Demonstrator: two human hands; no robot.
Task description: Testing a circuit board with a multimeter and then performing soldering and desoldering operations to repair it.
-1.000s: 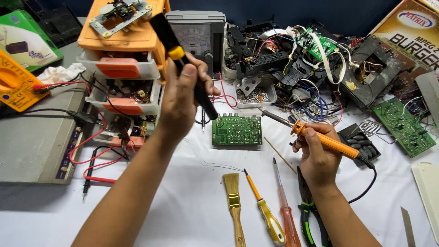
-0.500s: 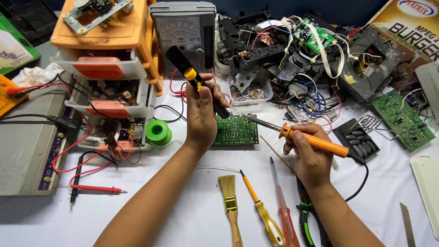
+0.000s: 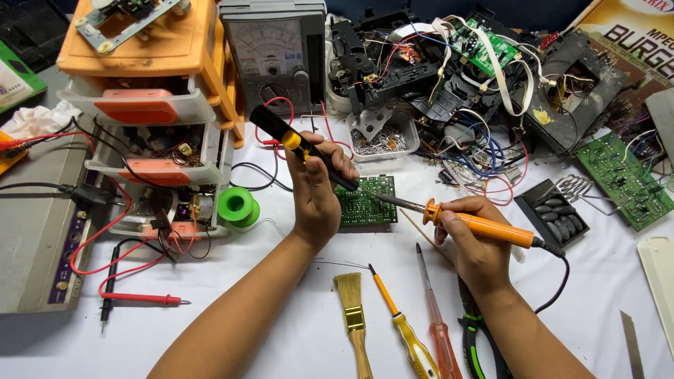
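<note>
My left hand [image 3: 317, 189] grips a black desoldering pump with a yellow band [image 3: 291, 144], its tip down on a small green circuit board [image 3: 371, 203] lying on the white table. My right hand [image 3: 474, 242] holds an orange-handled soldering iron [image 3: 477, 224]. The iron's metal tip points left and reaches the same board beside the pump's tip. A black cord runs from the iron off to the right.
An orange drawer unit [image 3: 151, 84] with open trays stands at left, a green solder spool [image 3: 237, 205] beside it. An analogue meter [image 3: 275, 49] and a heap of wires and boards lie behind. A brush [image 3: 353, 319], two screwdrivers [image 3: 404, 319] and pliers lie in front.
My left hand has come down from the drawer unit with the pump onto the board. The iron's tip has moved in to the board. The view has shifted, so the green spool shows.
</note>
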